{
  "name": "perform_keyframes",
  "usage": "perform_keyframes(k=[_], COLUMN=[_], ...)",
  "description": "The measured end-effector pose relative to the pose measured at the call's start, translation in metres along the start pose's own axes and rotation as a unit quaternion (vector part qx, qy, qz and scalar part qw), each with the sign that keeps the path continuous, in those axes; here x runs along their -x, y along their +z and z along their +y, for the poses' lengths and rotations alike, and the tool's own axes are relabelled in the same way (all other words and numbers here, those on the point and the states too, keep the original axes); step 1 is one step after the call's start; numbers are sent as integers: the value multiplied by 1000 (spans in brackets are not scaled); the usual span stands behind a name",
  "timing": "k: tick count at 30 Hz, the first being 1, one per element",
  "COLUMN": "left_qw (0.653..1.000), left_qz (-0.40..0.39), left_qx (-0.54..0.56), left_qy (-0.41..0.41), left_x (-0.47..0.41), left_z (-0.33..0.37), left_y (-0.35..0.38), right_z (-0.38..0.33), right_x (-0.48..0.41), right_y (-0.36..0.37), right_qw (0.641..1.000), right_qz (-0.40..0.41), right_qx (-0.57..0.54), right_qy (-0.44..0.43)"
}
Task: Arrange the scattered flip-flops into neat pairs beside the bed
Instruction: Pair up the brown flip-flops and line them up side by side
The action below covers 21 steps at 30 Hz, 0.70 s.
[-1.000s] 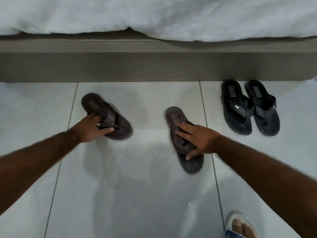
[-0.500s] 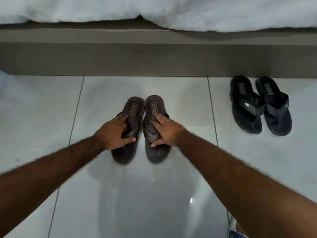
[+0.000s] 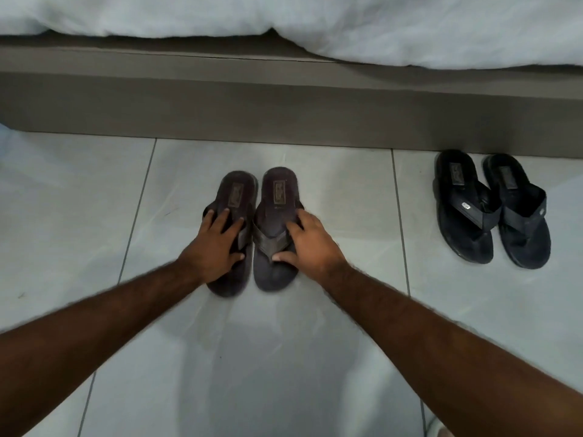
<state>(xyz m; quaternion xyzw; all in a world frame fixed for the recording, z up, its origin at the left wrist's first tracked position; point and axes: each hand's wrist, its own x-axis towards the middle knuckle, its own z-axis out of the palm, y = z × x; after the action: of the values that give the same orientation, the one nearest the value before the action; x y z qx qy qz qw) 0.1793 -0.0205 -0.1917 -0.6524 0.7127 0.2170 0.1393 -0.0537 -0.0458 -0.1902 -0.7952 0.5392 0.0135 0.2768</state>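
Observation:
Two dark brown flip-flops lie side by side on the white tiled floor, heels toward the bed. My left hand (image 3: pixel 217 244) grips the strap of the left brown flip-flop (image 3: pixel 236 190). My right hand (image 3: pixel 310 244) lies on the strap of the right brown flip-flop (image 3: pixel 277 197), thumb hooked under it. The two soles touch along their inner edges. A pair of black flip-flops (image 3: pixel 492 209) stands together at the right, close to the bed base.
The grey bed base (image 3: pixel 284 105) runs across the top, with white bedding (image 3: pixel 315 23) hanging over it. Bare white tiles (image 3: pixel 79 200) spread left of the brown pair and between the two pairs.
One second ago the brown flip-flops lay apart and angled; both hands slid them together. Since half a second ago they have moved slightly toward the bed and straightened.

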Motion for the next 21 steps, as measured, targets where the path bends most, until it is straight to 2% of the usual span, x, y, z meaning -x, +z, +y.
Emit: perform_keyframes(k=[7,14,21], left_qw=[999,999,999], left_qz=[-40,-42,-34], left_qx=[-12,-17,6], left_qy=[19,28,-8], left_x=[-72,-78,-72], left_z=[-28,-39,-41], left_y=[-52,-47,-54], right_z=[-15,-9,-13], right_x=[-63,-79,-99], right_y=[-15,-18,-17], right_qw=[998,994,994], right_qz=[-31,-102,-103], right_qx=[-39,-39,48], right_qy=[49,27,-1])
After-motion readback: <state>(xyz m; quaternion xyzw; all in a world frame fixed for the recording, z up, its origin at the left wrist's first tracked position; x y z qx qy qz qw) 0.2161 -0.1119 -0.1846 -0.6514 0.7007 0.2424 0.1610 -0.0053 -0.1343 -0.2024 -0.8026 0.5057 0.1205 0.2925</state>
